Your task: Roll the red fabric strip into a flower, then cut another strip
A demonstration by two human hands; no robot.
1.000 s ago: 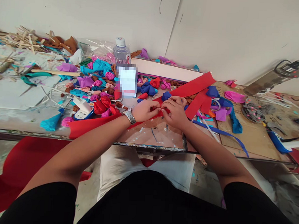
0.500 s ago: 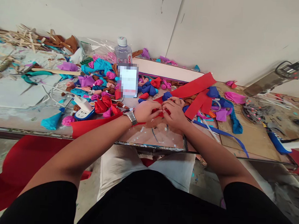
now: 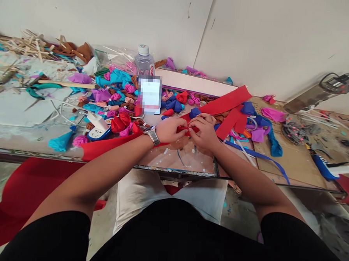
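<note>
My left hand (image 3: 169,129), with a metal watch on its wrist, pinches a strip of red crepe paper (image 3: 112,146) near the table's front edge. Close against it, my right hand (image 3: 204,133) pinches the same paper, its fingers curled. A narrow gathered part of the red paper shows between the fingertips. The strip's long end runs left under my left forearm. Beyond my right hand lie more red strips (image 3: 227,100). Several rolled and twisted paper flowers in blue, red, pink and brown crowd the table behind my hands.
A phone (image 3: 149,96) leans before a plastic bottle (image 3: 144,62). To the left are a power strip (image 3: 100,133), teal-handled pliers (image 3: 36,90) and wood sticks (image 3: 32,45). A blue ribbon (image 3: 266,158) and cardboard (image 3: 292,164) lie right.
My fingertips have shifted slightly on the red paper, and a little more of it shows between them. The arms and the things on the table stay where they were.
</note>
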